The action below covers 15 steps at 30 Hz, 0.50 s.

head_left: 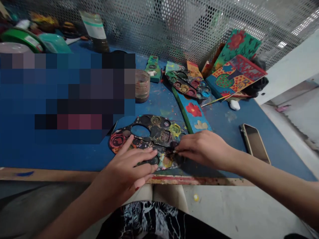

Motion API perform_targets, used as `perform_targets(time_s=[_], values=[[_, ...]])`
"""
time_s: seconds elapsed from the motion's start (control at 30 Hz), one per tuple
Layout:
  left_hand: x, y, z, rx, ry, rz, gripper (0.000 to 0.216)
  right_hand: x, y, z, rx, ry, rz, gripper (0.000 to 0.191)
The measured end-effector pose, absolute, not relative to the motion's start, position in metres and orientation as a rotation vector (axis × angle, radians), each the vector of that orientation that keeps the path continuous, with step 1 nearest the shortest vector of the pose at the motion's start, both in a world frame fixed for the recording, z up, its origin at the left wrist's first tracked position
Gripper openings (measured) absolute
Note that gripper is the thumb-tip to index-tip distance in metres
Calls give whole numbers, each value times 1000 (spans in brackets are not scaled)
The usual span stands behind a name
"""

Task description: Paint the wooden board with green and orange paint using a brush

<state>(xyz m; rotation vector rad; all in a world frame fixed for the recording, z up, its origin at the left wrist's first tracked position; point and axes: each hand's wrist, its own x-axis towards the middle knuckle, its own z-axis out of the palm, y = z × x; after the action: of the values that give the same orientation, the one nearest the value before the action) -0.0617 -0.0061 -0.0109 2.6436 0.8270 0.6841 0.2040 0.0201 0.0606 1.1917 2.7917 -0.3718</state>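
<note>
A black paint palette, smeared with many colours, lies at the table's front edge. My left hand rests on its near left side, fingers spread flat. Over the palette's right side, my right hand is closed on a thin paintbrush; only its tip end shows, touching or just above the paint wells. Most of the brush is hidden by the hand. Behind my right hand lies a blue painted board with a red flower and a pale flower shape.
A second palette lies behind the board, a yellow-handled brush beside it. A jar of cloudy water stands to the left. Painted panels lean at the back right. A phone and white earbud case lie right.
</note>
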Motion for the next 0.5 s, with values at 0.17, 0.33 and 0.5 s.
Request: perform_targets(time_s=[0.17, 0.33, 0.5], values=[[-67, -4, -13, 2661, 732, 634, 46, 201, 41, 67, 1020, 2773, -522, 11], [-65, -3, -11, 2686, 733, 649, 42, 200, 58, 67, 780, 2806, -604, 16], [-63, -6, -9, 2648, 793, 667, 40, 201, 74, 60, 523, 2888, -661, 18]])
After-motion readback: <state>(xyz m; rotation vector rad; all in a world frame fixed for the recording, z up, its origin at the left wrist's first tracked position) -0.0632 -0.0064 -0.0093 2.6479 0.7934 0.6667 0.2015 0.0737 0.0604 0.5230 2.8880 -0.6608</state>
